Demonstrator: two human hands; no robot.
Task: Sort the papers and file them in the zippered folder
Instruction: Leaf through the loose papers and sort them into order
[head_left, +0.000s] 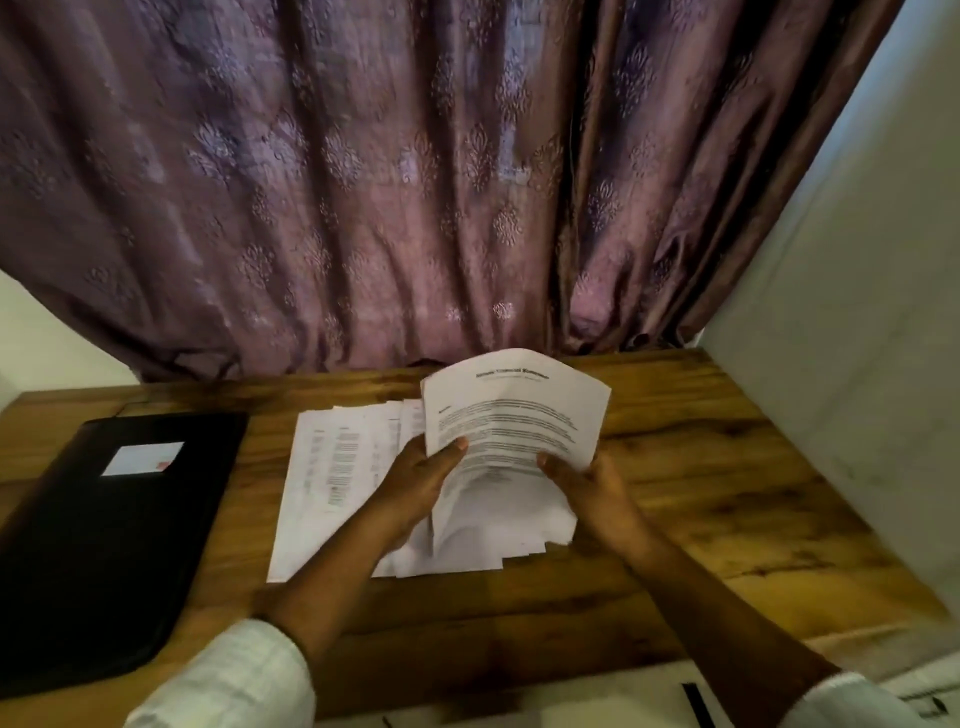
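Head view: your left hand (421, 483) and right hand (592, 488) pinch the curled sheaf (514, 415) low down, so sheets may slip onto the spread papers (332, 467).

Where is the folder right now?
In the head view, the black folder lies flat on the left side of the wooden table, just left of the spread papers, with neither hand touching it.
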